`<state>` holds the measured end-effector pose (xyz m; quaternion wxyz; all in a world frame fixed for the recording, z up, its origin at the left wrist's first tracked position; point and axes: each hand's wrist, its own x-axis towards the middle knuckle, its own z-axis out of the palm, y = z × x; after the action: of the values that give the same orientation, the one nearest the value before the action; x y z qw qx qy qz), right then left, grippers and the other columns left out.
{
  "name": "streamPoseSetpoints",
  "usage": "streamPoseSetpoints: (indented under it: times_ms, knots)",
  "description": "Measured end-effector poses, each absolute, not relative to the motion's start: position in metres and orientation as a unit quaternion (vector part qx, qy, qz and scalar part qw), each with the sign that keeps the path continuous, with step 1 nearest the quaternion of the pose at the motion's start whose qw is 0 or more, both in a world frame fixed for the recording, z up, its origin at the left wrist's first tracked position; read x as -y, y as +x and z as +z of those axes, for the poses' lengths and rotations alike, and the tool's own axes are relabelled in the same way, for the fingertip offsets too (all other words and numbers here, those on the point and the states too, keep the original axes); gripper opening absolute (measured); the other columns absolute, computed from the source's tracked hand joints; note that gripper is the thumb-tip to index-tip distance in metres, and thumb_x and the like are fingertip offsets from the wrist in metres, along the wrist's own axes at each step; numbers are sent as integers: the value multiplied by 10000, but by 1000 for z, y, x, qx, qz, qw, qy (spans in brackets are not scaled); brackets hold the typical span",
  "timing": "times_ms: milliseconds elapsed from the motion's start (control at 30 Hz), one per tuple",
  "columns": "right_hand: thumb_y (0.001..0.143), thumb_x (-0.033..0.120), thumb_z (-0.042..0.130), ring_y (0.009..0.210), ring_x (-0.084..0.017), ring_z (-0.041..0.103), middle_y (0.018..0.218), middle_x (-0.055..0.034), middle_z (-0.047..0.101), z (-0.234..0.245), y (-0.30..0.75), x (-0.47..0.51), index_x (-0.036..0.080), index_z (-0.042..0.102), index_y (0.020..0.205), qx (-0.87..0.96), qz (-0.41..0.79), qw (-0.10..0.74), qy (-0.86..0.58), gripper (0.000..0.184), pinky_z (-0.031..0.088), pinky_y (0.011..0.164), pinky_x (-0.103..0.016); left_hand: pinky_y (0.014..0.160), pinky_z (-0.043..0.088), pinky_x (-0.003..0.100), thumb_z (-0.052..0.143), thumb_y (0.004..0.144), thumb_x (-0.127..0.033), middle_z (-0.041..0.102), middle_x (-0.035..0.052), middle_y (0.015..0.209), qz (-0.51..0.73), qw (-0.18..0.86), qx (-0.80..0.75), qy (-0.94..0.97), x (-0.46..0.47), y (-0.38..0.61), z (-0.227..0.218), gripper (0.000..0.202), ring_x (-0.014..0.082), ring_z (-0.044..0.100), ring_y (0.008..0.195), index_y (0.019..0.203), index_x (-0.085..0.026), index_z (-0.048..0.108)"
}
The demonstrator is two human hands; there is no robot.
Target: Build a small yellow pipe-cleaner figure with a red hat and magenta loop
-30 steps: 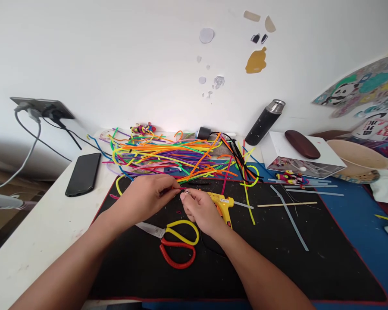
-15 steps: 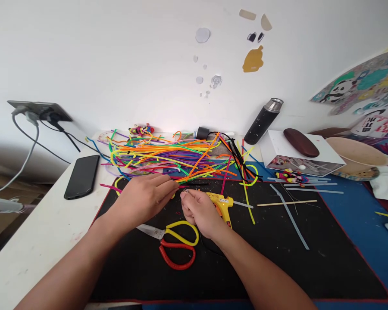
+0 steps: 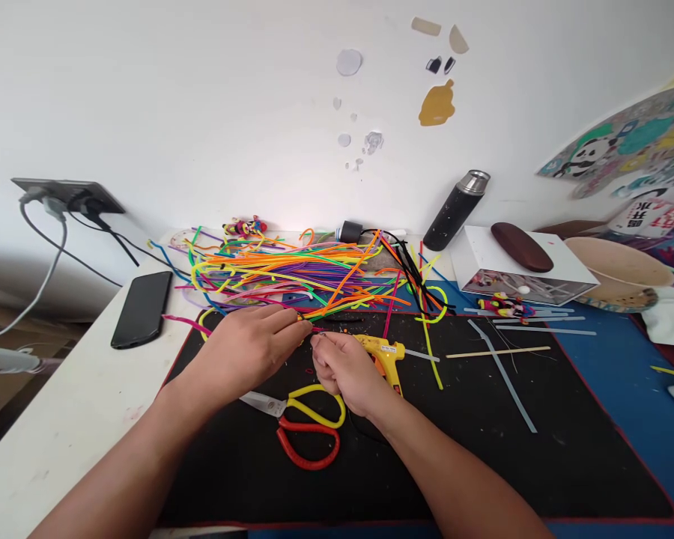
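My left hand (image 3: 258,346) is closed in a pinch over the black mat, palm down. A magenta pipe cleaner (image 3: 185,323) sticks out to its left, and a short magenta stretch shows between the two hands' fingertips. My right hand (image 3: 345,368) is curled shut close beside it, thumb on top, at that same stretch; its fingers hide most of what they grip. Just behind the right hand lies a yellow hot glue gun (image 3: 390,350) with a clear glue stick in it. Scissors (image 3: 308,427) with one yellow and one red handle lie below the hands.
A pile of coloured pipe cleaners (image 3: 292,269) spreads behind the hands. At left is a phone (image 3: 141,308). To the right are glue sticks (image 3: 508,382), a wooden stick (image 3: 497,352), a small pipe-cleaner figure (image 3: 505,307), a white box (image 3: 531,262) and a black flask (image 3: 457,209).
The left end of the magenta pipe cleaner has shifted left and slightly up. My left hand has turned a little; my right hand has moved very slightly left.
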<state>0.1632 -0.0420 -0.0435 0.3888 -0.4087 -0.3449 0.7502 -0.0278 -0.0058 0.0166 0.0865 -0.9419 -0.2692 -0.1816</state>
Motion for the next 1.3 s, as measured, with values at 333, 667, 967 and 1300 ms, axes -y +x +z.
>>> streamPoseSetpoints:
  times_ms: [333, 667, 967, 1300]
  knots:
    - [851, 550, 768, 436, -51, 194, 515, 127, 321, -42, 164, 43, 247, 416, 664, 338, 759, 389, -397, 500, 116, 401, -219, 633, 423, 329, 507, 1088, -150, 734, 21, 843, -170, 102, 271, -942, 6, -27, 15, 226, 183, 661, 720, 983, -202, 701]
    - [895, 651, 760, 480, -57, 163, 547, 129, 286, -42, 168, 44, 229, 455, 696, 385, 794, 341, -323, 557, 134, 453, -229, 648, 438, 306, 525, 1115, -248, 764, 33, 862, -232, 61, 342, -909, -5, -41, 12, 256, 192, 703, 752, 985, -193, 738]
    - [990, 548, 743, 669, -114, 458, 743, 47, 534, -36, 161, 57, 186, 635, 872, 597, 670, 259, -358, 396, 348, 618, -249, 645, 465, 243, 625, 1054, -318, 783, 7, 829, -308, -90, 445, -836, -11, -60, 28, 211, 154, 699, 708, 967, -194, 772]
    - [1064, 351, 697, 893, -214, 744, 994, -50, 823, -10, 119, 54, 224, 829, 1049, 864, 293, 57, -406, 184, 434, 734, -295, 626, 441, 253, 642, 1030, -364, 756, 10, 769, -351, -148, 437, -815, -9, -70, 41, 238, 156, 664, 676, 954, -188, 783]
